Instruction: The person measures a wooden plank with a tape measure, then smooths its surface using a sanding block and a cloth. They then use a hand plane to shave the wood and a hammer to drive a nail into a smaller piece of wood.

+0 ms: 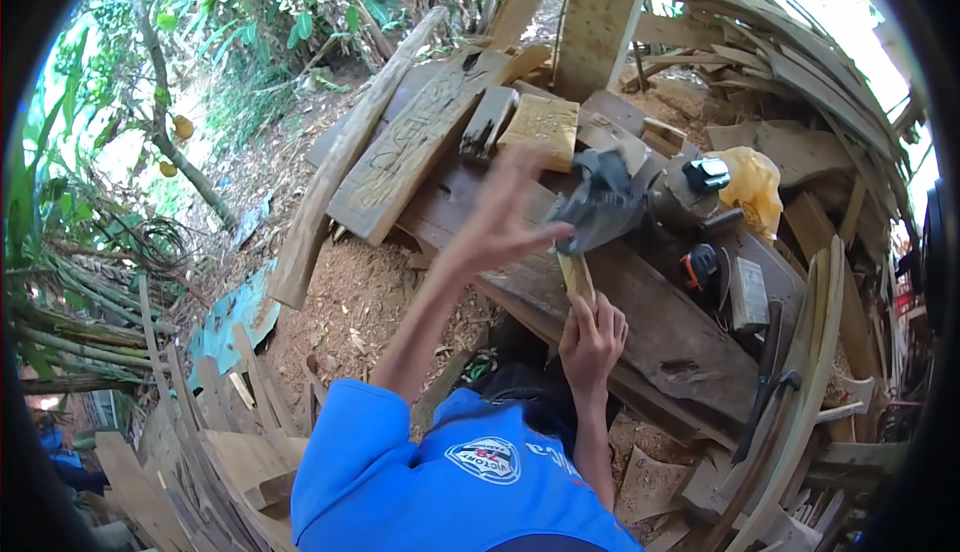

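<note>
My right hand (592, 337) is closed round the near end of a narrow pale wooden piece (576, 277). The far end of this piece meets a crumpled dark grey sheet or cloth (600, 207), which hides how it ends. My left hand (510, 207), smeared by motion, is raised over the bench beside the grey sheet. Its thumb stands apart from the stretched fingers, and I see nothing held in it. Whether the thumb touches the sheet I cannot tell. Both hands are above a worn dark plank bench (680, 352).
Behind my hands lie a square wooden block (542, 130) and a carved board (415, 152). On the right are a rounded container (680, 202), a yellow plastic bag (750, 192), a red-and-black tape measure (699, 267) and a greyish block (748, 295). Sawdust (350, 302) and stacked offcuts surround the bench.
</note>
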`<state>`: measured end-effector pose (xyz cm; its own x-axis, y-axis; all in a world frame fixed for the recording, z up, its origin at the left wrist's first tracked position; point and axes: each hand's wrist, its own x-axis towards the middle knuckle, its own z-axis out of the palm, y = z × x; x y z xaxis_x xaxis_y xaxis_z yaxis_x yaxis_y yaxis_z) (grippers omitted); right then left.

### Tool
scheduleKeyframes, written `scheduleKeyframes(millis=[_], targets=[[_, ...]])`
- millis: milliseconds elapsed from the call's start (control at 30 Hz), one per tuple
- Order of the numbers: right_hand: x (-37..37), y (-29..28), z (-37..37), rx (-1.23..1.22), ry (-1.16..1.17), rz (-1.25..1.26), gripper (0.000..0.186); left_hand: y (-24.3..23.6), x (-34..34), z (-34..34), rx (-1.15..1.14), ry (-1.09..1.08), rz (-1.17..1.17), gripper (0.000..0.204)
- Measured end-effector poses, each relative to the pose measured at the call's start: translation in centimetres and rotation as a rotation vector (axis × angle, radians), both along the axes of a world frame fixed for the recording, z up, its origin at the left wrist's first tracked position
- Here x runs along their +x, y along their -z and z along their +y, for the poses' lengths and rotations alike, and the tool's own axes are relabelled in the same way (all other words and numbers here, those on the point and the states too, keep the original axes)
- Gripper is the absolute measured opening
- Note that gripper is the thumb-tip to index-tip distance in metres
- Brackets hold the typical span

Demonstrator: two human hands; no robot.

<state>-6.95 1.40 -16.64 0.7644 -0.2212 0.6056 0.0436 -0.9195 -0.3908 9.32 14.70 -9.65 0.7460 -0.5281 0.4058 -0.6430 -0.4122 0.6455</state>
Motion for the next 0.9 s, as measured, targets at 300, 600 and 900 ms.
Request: scheduleKeyframes(millis=[300, 600, 900], targets=[[1.0, -2.8, -2.4, 0.209, -0.229, 0.173, 0.026, 3.8, 10.6, 13.6, 0.723, -0.719, 0.364, 0.120], [8.5, -1.2, -11.4, -0.036, -0.116, -0.013, 0.019, 3.5, 16.4, 8.9, 0.842, -0.699, 0.361, 0.113], [8.1, -0.9, -11.1, 0.046, -0.091, 0.030, 0.019, 0.7, 11.4, 14.6, 0.154, -0.389, 1.045, 0.094]])
